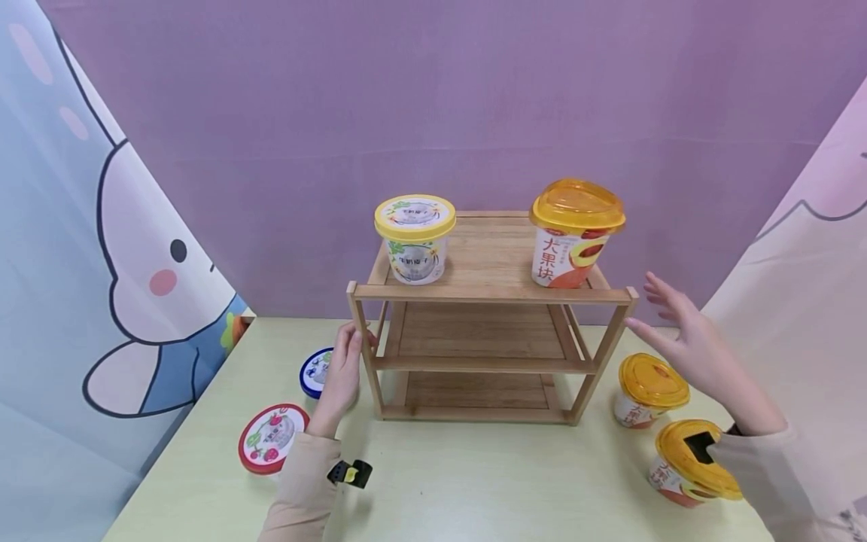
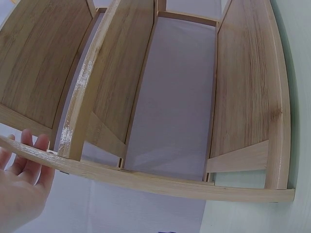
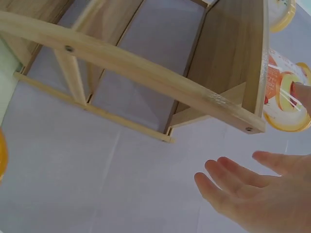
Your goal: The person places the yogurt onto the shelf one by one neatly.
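Observation:
A three-tier wooden shelf rack (image 1: pixel 484 293) stands on the table. My left hand (image 1: pixel 343 373) is at its left front post, and the left wrist view shows the fingers (image 2: pixel 43 142) wrapped round that post. My right hand (image 1: pixel 684 346) is held off the rack's right side, fingers spread and holding nothing; the right wrist view shows a gap between its fingertips and the wood. On the top tier, a yellow-lidded tub (image 1: pixel 416 237) stands at the left and an orange-lidded fruit cup (image 1: pixel 574 235) at the right.
Left of the rack, a blue-lidded tub (image 1: pixel 314 373) and a red-lidded tub (image 1: pixel 271 438) stand on the table (image 1: pixel 433 482). Two more orange-lidded fruit cups are at the right, the farther cup (image 1: pixel 652 385) behind the nearer cup (image 1: pixel 691 463). A purple curtain (image 1: pixel 325 113) hangs behind.

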Motion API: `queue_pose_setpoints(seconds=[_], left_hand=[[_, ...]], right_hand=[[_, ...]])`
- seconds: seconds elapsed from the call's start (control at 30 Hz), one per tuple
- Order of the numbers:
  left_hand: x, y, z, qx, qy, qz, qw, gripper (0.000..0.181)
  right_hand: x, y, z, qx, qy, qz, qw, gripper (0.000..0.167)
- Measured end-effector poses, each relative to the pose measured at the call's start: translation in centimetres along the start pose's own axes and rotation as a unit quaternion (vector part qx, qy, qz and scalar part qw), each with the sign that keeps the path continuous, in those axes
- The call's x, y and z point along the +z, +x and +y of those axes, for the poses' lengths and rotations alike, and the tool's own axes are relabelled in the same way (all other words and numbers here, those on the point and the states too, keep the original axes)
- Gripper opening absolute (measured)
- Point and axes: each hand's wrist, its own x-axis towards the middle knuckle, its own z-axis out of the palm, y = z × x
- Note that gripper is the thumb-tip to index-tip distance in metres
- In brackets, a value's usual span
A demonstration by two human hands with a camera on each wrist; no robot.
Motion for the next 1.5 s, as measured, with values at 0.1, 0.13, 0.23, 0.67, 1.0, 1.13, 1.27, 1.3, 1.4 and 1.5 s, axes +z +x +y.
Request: queue_pose_setpoints(seconds=[0.1, 0.13, 0.23, 0.67, 1.0, 1.13, 1.27, 1.3, 1.4, 1.5], left_hand=[[0.0, 0.0, 0.0, 0.0, 0.0, 0.0, 1.0, 0.028], [0.0, 0.0, 0.0, 0.0, 0.001, 0.001, 1.0, 0.027], [-0.1, 0.0, -0.3, 0.002, 0.001, 0.0, 1.0, 0.029], [0.0, 0.1, -0.2, -0.004, -0.004, -0.01, 0.9999, 0.03], [0.0, 0.0, -0.3, 0.001, -0.008, -0.011, 0.9999, 0.031], [0.0, 0.1, -0.4, 0.005, -0.008, -0.011, 0.9999, 0.03], [0.1, 0.1, -0.5, 0.012, -0.004, -0.005, 0.9999, 0.029], [0.1, 0.1, -0.6, 0.015, -0.006, -0.004, 0.9999, 0.029], [0.1, 0.0, -0.6, 0.02, -0.005, -0.003, 0.9998, 0.03], [0.1, 0.0, -0.8, 0.036, -0.007, -0.003, 0.9993, 0.033]], right_hand=[[0.2, -0.8, 0.5, 0.008, -0.01, 0.002, 0.9999, 0.068], [0.3, -1.1, 0.7, 0.009, -0.011, 0.005, 0.9999, 0.067], [0.5, -1.9, 1.1, -0.003, -0.014, 0.017, 0.9998, 0.063], [1.2, -5.5, 3.4, -0.028, -0.023, 0.036, 0.9987, 0.048], [2.1, -7.9, 5.6, 0.007, -0.041, 0.042, 0.9983, 0.044], [2.5, -8.6, 6.3, 0.027, -0.043, 0.037, 0.998, 0.045], [2.8, -9.3, 7.1, 0.043, -0.045, 0.029, 0.9976, 0.047], [2.9, -9.5, 7.3, 0.047, -0.046, 0.026, 0.9975, 0.047], [3.0, -10.1, 7.9, 0.059, -0.051, 0.014, 0.9969, 0.049], [3.2, -10.7, 8.4, 0.071, -0.06, 0.002, 0.9956, 0.05]])
